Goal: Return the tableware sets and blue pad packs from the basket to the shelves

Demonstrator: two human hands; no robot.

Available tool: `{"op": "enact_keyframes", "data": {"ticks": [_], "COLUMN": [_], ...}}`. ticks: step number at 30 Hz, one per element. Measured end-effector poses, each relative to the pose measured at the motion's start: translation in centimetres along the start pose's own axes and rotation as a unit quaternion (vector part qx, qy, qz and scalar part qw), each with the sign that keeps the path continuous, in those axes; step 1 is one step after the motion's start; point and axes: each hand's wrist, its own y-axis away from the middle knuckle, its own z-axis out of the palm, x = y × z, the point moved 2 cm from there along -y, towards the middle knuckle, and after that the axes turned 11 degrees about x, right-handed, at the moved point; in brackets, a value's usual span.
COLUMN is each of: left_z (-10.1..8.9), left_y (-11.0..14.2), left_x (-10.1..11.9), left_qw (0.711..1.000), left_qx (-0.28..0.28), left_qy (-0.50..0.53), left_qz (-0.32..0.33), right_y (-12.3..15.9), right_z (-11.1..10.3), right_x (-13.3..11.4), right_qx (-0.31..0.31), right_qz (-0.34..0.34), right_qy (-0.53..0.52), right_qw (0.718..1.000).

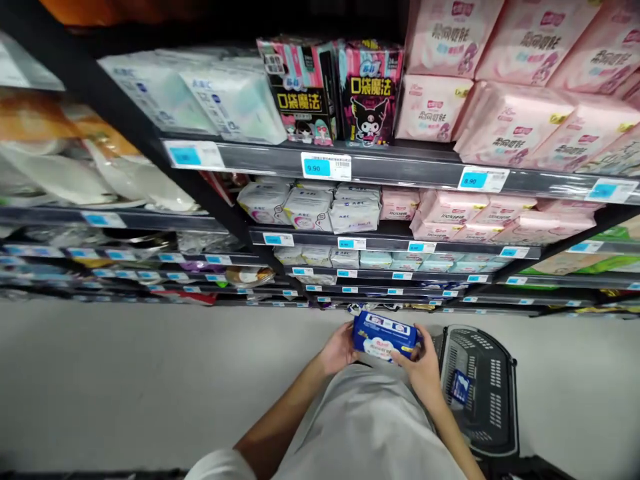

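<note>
A dark blue pack of sanitary pads (384, 335), with a white cloud shape and pink lettering on its front, is held level before my waist. My left hand (340, 349) grips its left end, the fingers partly hidden behind it. Around the right end closes my right hand (424, 363), its thumb lying on the front face. Beside my right forearm, a black shopping basket (505, 400) stands on the floor. Inside it lies another small dark blue pack (460, 388).
Shelves (390, 158) with blue-and-white price tags rise in front of me. Pink packs (520, 123), pale green-and-white packs (230, 100) and black character-print packs (370, 93) fill the upper shelf. Wrapped plates (60, 173) are on the left shelves. Grey floor (150, 373) spreads below.
</note>
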Motion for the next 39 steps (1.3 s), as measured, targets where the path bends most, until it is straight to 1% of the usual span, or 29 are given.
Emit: {"op": "enact_keyframes", "data": {"ticks": [3, 5, 7, 9, 12, 14, 16, 19, 22, 26, 28, 31, 33, 34, 36, 39], "left_z": [0.2, 1.0, 1.9, 3.0, 4.6, 5.5, 6.2, 7.4, 8.8, 10.6, 11.0, 10.3, 8.9, 8.1, 6.0, 2.3], "left_y": [0.3, 0.1, -0.2, -0.7, -1.5, -2.1, -2.7, -3.6, -4.5, -6.0, -6.9, -8.7, -10.3, -11.1, -12.9, -15.5], "left_x": [2.3, 2.8, 2.6, 1.7, -0.3, -1.8, -3.1, -5.0, -7.1, -10.8, -12.8, -15.0, -15.7, -15.9, -15.8, -14.9], "left_qw": [0.999, 0.998, 0.997, 0.995, 0.992, 0.992, 0.992, 0.990, 0.986, 0.978, 0.973, 0.962, 0.953, 0.950, 0.944, 0.935], "left_qx": [0.024, 0.032, 0.041, 0.049, 0.060, 0.075, 0.096, 0.125, 0.156, 0.195, 0.216, 0.250, 0.270, 0.275, 0.276, 0.277], "left_qy": [-0.026, -0.050, -0.064, -0.067, -0.056, -0.044, -0.036, -0.036, -0.047, -0.066, -0.080, -0.109, -0.133, -0.148, -0.180, -0.220], "left_qz": [0.006, -0.003, -0.018, -0.048, -0.093, -0.092, -0.074, -0.055, -0.044, -0.036, -0.031, -0.026, -0.027, -0.029, -0.033, -0.036], "right_y": [-0.5, -0.6, -0.5, -0.3, -0.2, -0.3, -0.5, -0.8, -1.1, -1.5, -1.6, -1.6, -1.5, -1.4, -1.1, -0.9], "right_z": [1.0, 1.1, 0.9, 0.6, 0.3, 0.0, -0.6, -2.6, -5.4, -9.5, -11.3, -13.0, -13.0, -12.6, -11.1, -7.5], "right_x": [1.0, 1.6, 2.0, 2.0, 1.7, 1.6, 1.8, 2.6, 3.9, 6.7, 8.6, 12.2, 15.3, 16.9, 20.2, 24.6], "right_qx": [0.068, 0.095, 0.109, 0.111, 0.080, 0.052, 0.036, 0.020, 0.009, 0.011, 0.010, 0.018, 0.036, 0.046, 0.070, 0.098], "right_qz": [-0.032, -0.055, -0.072, -0.082, -0.114, -0.141, -0.152, -0.153, -0.139, -0.099, -0.082, -0.057, -0.031, -0.019, 0.000, 0.023], "right_qy": [0.038, 0.066, 0.103, 0.127, 0.155, 0.170, 0.170, 0.161, 0.156, 0.144, 0.130, 0.102, 0.088, 0.079, 0.061, 0.037], "right_qw": [0.996, 0.992, 0.986, 0.982, 0.978, 0.974, 0.973, 0.975, 0.978, 0.985, 0.988, 0.993, 0.995, 0.996, 0.996, 0.994]}}
